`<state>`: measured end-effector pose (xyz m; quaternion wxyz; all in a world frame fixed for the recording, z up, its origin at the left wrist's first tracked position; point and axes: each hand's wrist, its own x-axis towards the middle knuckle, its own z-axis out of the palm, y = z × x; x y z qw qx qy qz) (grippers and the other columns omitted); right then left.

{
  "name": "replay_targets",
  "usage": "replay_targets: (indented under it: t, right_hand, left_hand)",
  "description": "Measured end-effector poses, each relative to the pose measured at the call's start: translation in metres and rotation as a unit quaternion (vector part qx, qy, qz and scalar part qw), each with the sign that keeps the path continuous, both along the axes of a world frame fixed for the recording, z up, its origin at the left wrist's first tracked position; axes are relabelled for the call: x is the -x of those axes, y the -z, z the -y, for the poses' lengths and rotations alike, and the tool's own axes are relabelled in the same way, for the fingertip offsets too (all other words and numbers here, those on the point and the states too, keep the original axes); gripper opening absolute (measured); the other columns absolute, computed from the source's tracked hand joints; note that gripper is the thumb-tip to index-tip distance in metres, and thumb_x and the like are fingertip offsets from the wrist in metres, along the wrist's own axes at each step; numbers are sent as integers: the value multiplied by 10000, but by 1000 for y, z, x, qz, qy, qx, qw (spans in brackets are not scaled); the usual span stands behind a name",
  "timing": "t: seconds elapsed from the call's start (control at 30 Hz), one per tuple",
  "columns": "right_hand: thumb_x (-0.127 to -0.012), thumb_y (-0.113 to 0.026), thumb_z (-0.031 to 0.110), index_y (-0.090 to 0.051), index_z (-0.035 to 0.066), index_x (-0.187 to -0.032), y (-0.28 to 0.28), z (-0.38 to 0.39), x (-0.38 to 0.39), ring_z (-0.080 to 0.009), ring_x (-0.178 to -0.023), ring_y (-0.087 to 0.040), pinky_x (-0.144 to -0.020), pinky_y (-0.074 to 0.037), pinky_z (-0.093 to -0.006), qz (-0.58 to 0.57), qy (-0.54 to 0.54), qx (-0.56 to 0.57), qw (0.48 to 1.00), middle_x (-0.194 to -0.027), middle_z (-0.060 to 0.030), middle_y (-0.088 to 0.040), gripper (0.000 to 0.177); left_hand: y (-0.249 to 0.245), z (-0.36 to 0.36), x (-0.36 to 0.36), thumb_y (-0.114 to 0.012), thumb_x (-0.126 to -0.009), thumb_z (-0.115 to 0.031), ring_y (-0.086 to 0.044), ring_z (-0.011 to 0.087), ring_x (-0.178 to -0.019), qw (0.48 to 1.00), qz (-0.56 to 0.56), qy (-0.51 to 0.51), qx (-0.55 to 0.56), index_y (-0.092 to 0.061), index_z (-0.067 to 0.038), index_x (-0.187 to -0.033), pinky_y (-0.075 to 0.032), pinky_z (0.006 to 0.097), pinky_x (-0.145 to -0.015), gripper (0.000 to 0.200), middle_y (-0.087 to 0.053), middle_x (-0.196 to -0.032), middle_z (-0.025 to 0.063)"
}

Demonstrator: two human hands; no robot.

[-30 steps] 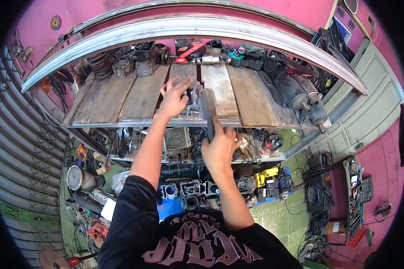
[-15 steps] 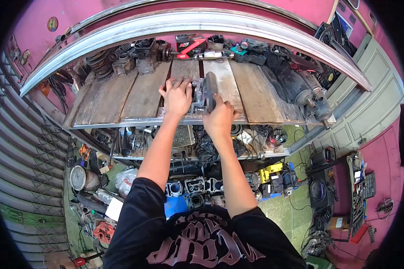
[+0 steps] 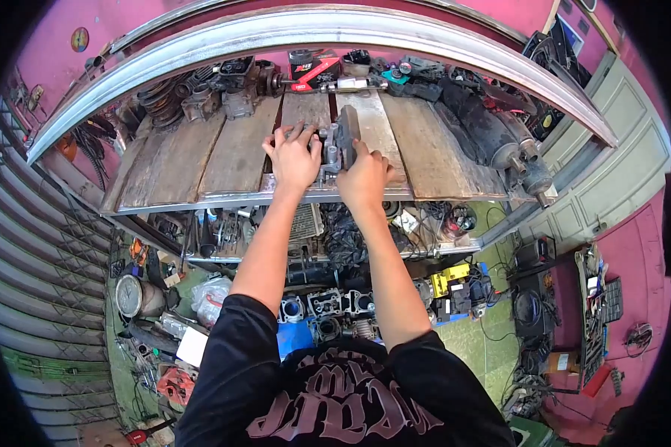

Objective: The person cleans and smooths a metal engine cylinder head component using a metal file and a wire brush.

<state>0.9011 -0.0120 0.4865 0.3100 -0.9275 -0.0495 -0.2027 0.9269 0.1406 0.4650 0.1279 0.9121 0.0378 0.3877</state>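
Note:
A grey metal engine part (image 3: 331, 153) with raised bosses lies on the plank bench, near its front edge. My left hand (image 3: 294, 159) is over its left side, fingers bent and spread, pressing it down; the palm hides how far the part reaches beneath. In my right hand (image 3: 365, 177) is a long, dark grey flat block (image 3: 347, 134), standing on edge along the part's right side. Thumb and fingers close round its near end. The exact contact between block and part is hard to make out.
Engine casings (image 3: 238, 100) and a red-and-black box (image 3: 313, 71) line the bench's back. A muffler (image 3: 511, 153) lies at the right. A metal beam (image 3: 335, 30) spans above. Below, a lower shelf holds cluttered parts, with cylinder blocks (image 3: 324, 302) and a yellow case (image 3: 449, 279) near the floor.
My right hand and the grey block have slid slightly away from me along the metal part. My left hand stays nearly in place on it. The view has shifted a little.

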Motion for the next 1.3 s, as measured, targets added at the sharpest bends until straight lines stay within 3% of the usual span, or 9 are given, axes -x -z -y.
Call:
replay_targets:
  t: [0.37, 0.7, 1.0, 1.3]
  right_hand:
    - [-716, -825, 111, -609, 40, -1423, -14, 22, 98, -397, -1164, -597, -1062, -359, -532, -17, -29, 28, 999, -1144, -235, -644, 742]
    - [-757, -790, 121, -640, 35, -1380, -8, 0, 8, -425, -1160, -620, -1029, -383, -551, -10, 1, 34, 999, -1149, -261, -685, 646]
    - [-724, -801, 80, -603, 42, -1421, -10, 28, 113, -411, -1152, -569, -1077, -349, -567, -17, -51, 30, 998, -1154, -226, -621, 726]
    - [-716, -815, 93, -638, 43, -1390, -16, 3, 24, -420, -1173, -604, -1072, -378, -548, -11, -26, 30, 999, -1130, -247, -676, 698]
  left_hand:
    - [2, 3, 0, -603, -968, -332, -546, 278, -1294, 1000, 2, -20, 0, -773, -176, -1219, -285, 532, -1132, 341, -706, -1373, 69]
    - [1, 0, 0, -617, -958, -343, -551, 283, -1292, 1000, -9, -13, 11, -782, -199, -1203, -282, 539, -1143, 329, -706, -1379, 64]
    - [1, 3, 1, -625, -948, -338, -567, 283, -1273, 1000, 11, -16, 14, -786, -200, -1183, -291, 531, -1135, 316, -710, -1375, 57]
    - [0, 2, 1, -613, -957, -335, -571, 289, -1266, 1000, 9, -6, 28, -789, -194, -1171, -290, 523, -1137, 311, -711, -1373, 63]
